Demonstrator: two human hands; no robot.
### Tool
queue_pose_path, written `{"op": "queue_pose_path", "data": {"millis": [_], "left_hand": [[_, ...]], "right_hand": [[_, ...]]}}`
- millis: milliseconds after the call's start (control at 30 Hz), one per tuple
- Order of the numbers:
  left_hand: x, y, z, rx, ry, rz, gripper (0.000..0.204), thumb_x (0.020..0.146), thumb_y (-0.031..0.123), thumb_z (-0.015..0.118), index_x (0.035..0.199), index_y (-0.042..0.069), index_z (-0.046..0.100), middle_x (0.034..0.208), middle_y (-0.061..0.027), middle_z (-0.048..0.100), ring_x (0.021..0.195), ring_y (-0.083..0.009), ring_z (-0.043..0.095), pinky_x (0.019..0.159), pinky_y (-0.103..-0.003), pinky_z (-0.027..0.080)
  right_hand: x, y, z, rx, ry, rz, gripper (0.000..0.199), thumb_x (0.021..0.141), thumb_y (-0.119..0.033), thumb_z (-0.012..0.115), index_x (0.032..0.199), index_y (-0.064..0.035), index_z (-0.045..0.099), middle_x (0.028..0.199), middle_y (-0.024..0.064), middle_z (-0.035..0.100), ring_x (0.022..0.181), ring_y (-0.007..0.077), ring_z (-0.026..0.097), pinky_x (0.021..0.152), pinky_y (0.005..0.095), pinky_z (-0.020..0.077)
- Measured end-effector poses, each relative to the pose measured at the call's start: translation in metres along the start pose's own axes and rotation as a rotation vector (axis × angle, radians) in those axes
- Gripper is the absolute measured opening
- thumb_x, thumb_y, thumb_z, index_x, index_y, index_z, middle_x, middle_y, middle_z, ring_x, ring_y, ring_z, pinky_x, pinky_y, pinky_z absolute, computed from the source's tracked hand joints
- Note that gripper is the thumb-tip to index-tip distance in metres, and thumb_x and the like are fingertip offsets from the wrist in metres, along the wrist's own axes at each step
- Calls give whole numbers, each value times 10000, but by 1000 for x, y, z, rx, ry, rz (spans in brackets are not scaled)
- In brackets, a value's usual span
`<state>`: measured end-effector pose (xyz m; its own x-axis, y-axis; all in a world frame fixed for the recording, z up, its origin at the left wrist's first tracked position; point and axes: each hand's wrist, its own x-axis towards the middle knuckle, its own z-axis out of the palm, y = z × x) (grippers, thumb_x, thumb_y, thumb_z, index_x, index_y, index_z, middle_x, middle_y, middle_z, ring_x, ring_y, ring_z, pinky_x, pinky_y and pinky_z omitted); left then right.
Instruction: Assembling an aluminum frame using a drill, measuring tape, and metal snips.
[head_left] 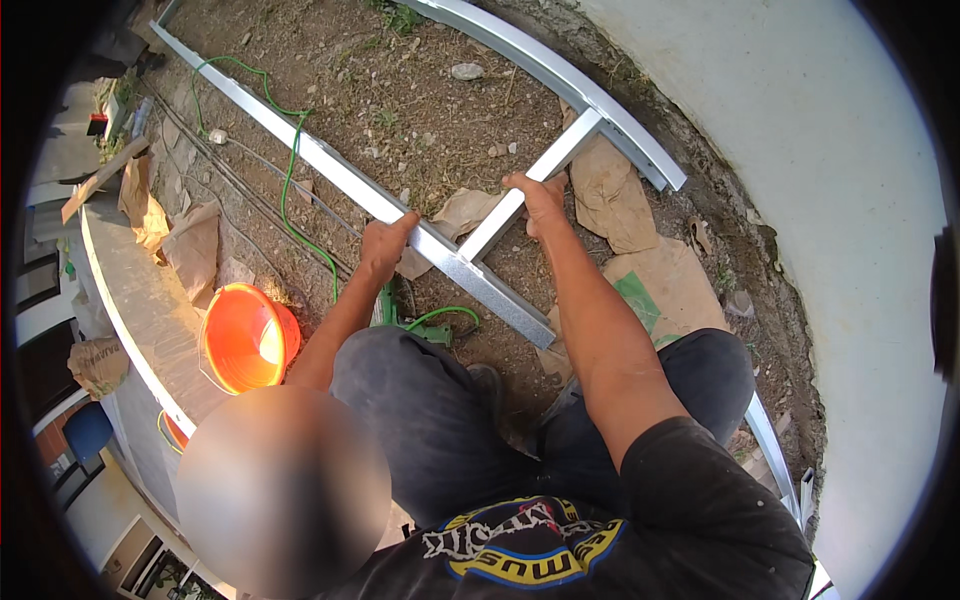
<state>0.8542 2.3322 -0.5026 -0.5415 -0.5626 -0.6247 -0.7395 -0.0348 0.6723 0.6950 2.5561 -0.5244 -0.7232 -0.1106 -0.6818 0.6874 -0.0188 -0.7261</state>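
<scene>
A ladder-like frame of shiny galvanized metal profiles lies ahead of me, with two long side rails joined by a short crosspiece [490,228]. My left hand [386,246] is closed round the left rail [300,155], just beyond the joint. My right hand [542,203] grips the crosspiece near its middle, fingers wrapped over it. The right rail [622,118] runs along the wall side. Below the left rail, beside my left forearm, is a green power tool [430,330], partly hidden by my knee and arm.
An orange bucket [250,340] stands at my left. A green cord [292,165] crosses the left rail and runs over the dirt. Torn brown paper [610,195] lies under the frame. A pale wall [850,250] rises at right; another metal profile [770,440] lies by my right knee.
</scene>
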Motion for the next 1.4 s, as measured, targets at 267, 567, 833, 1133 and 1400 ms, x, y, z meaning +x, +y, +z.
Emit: {"op": "queue_pose_path", "data": {"millis": [267,567,833,1133,1400], "left_hand": [[-5,5,-2,-20,34,12,478,777,367,780,824,-100,684,712,-97,631,559,-171,554,489,-355,396],[0,-2,-1,19,42,14,473,792,395,784,750,-63,676,674,-84,608,525,-168,520,480,-357,383],[0,6,-8,-23,-77,-79,461,829,421,786,720,-6,650,587,-19,506,449,-132,425,421,-334,302],[-12,22,-10,17,-83,-37,550,808,519,813,737,0,646,577,-15,476,425,-129,384,401,-327,267],[-3,15,-12,94,-156,-264,640,790,640,780,684,41,582,554,12,416,434,-129,356,409,-344,247]], "right_hand": [[1,0,-6,-39,-50,15,1135,623,-155,829,1470,73,109,1311,248,446,1198,337,518,993,457,455],[9,10,-5,-78,63,-21,963,647,-145,837,1393,-45,236,1168,177,530,1052,311,594,854,568,469],[-13,-8,-12,-125,-23,73,1060,690,-258,859,1502,-43,213,1262,223,557,1123,324,608,929,551,485],[-16,-133,-82,-1062,453,-717,630,871,-358,728,1343,0,512,1216,258,591,1164,456,574,1004,514,470],[13,-171,-177,-1399,6,-464,588,884,-348,703,1339,2,576,1252,281,632,1222,380,591,1037,467,463]]}}
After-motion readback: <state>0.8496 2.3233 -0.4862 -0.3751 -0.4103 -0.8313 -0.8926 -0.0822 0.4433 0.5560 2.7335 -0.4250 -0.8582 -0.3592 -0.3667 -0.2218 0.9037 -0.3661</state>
